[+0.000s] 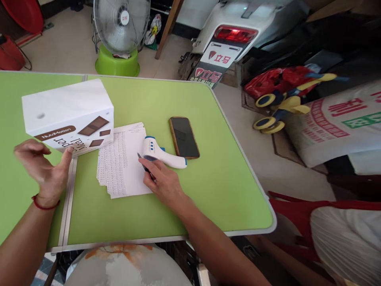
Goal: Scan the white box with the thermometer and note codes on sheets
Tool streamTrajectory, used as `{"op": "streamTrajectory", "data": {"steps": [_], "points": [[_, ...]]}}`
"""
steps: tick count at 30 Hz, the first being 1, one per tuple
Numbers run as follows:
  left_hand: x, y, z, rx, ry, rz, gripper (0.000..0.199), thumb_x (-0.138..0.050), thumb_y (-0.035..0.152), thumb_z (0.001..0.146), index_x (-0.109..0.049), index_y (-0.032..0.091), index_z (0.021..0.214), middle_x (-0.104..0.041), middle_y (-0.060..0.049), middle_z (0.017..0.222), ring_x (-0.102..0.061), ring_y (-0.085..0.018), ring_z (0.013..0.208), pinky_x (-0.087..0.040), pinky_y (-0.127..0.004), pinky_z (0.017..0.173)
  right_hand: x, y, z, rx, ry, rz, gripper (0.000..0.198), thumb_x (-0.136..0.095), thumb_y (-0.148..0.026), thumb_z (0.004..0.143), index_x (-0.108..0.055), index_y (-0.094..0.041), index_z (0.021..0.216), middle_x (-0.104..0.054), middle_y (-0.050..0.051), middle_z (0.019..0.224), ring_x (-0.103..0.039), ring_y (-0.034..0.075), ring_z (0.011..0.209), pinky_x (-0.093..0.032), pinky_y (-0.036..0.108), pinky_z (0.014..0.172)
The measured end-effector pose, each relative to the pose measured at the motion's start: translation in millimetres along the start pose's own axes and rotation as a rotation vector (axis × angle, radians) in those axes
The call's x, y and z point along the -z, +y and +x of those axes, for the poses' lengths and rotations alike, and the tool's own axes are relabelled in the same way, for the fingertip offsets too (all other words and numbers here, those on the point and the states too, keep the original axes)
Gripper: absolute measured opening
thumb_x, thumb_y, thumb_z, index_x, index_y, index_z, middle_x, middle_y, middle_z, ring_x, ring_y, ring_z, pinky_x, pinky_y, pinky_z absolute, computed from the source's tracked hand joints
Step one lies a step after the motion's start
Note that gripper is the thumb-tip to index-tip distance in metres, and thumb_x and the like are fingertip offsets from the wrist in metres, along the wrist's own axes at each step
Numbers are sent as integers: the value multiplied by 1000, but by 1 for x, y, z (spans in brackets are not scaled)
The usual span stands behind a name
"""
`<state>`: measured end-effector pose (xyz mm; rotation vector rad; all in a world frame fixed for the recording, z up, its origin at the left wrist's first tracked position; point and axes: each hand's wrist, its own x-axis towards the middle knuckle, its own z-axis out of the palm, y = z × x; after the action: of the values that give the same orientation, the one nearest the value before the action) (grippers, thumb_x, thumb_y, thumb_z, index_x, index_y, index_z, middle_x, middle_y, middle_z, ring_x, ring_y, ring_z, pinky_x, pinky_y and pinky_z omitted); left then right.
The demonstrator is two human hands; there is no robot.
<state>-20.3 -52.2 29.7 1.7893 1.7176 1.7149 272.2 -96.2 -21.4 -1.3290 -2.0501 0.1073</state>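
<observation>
My right hand (163, 180) pinches a dark pen (145, 168) over a stack of handwritten sheets (133, 178). A white and blue infrared thermometer (172, 160) lies on the right part of the paper, just beyond my fingers. My left hand (49, 169) has its thumb and fingers spread apart at the near side of a white NutriMotion box (68, 101). Its thumb overlaps the box's lower front; whether it touches, I cannot tell. The box covers the stack's upper left corner. Right of the thermometer lies a phone (185, 138) in a brown case, its screen dark.
The green table (220, 190) has a pale rim and a seam on the left. Beyond it stand a fan (122, 29) on a green stool (117, 61) and a white scooter (229, 39). At right are a printed sack (336, 123) and a seated person's light clothing (345, 242).
</observation>
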Motion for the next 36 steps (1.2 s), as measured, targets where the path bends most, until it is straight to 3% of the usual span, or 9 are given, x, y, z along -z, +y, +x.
{"op": "streamTrajectory", "data": {"steps": [2, 5, 7, 9, 14, 19, 24, 27, 36], "points": [[2, 5, -8, -182, 26, 58, 39, -76, 38, 80, -43, 20, 88, -48, 1, 95, -57, -16, 83, -44, -41, 66, 5, -2, 3, -17, 20, 165, 40, -42, -10, 91, -66, -22, 120, -60, 3, 79, -57, 14, 65, -48, 27, 59], [-1, 13, -19, -373, -263, 16, 27, -73, 21, 85, -47, 20, 78, -46, 5, 68, -47, -9, 57, -38, -28, 49, 12, -4, 7, -43, 33, 395, 41, -38, -13, 94, -63, -25, 124, -56, 4, 84, -58, 16, 74, -51, 30, 65], [-7, 16, -23, -450, -479, -17, 16, -72, 22, 86, -56, 21, 87, -59, 1, 76, -56, -12, 64, -46, -28, 53, 13, -5, 7, -70, 16, 507, 44, -38, -13, 93, -55, -26, 132, -56, 4, 90, -59, 17, 81, -53, 33, 72], [-14, 16, -26, -478, -665, -38, 16, -71, 29, 89, -63, 21, 101, -68, -5, 96, -64, -20, 85, -55, -36, 72, 10, -6, 5, -131, -8, 584, 44, -43, -17, 92, -48, -26, 135, -56, 5, 97, -59, 18, 87, -54, 37, 79], [-22, 6, -34, -488, -921, -52, 32, -67, 43, 91, -66, 22, 115, -64, -12, 127, -54, -31, 123, -44, -50, 106, -2, -14, 1, -205, 86, 710, 20, -59, -35, 89, -55, -26, 106, -54, 0, 83, -55, 16, 75, -51, 34, 72], [-22, 1, -39, -543, -1000, -17, 40, -66, 44, 91, -64, 21, 123, -59, -13, 137, -45, -34, 133, -39, -54, 111, -2, -26, 8, -248, 25, 827, 26, -43, -32, 96, -67, -23, 103, -59, 1, 76, -57, 16, 72, -48, 32, 68], [-24, 0, -40, -561, -1049, 26, 42, -67, 43, 90, -63, 22, 126, -56, -14, 139, -43, -36, 133, -38, -56, 111, -5, -34, 13, -549, -70, 783, 14, -58, -27, 78, -67, -22, 88, -62, -2, 67, -52, 11, 56, -44, 26, 54], [-25, -1, -41, -550, -1061, 33, 43, -69, 41, 89, -63, 23, 127, -55, -14, 140, -42, -35, 133, -36, -57, 112, -9, -35, 13, -640, -98, 720, 11, -59, -27, 70, -62, -22, 80, -61, -4, 61, -47, 10, 48, -39, 23, 47], [-28, 0, -43, -577, -1049, 55, 45, -67, 43, 89, -62, 21, 128, -55, -14, 138, -44, -36, 130, -36, -57, 111, -15, -31, 13, -469, -7, 588, 5, -56, -25, 74, -54, -24, 69, -54, -5, 56, -47, 10, 50, -41, 25, 50]]}}
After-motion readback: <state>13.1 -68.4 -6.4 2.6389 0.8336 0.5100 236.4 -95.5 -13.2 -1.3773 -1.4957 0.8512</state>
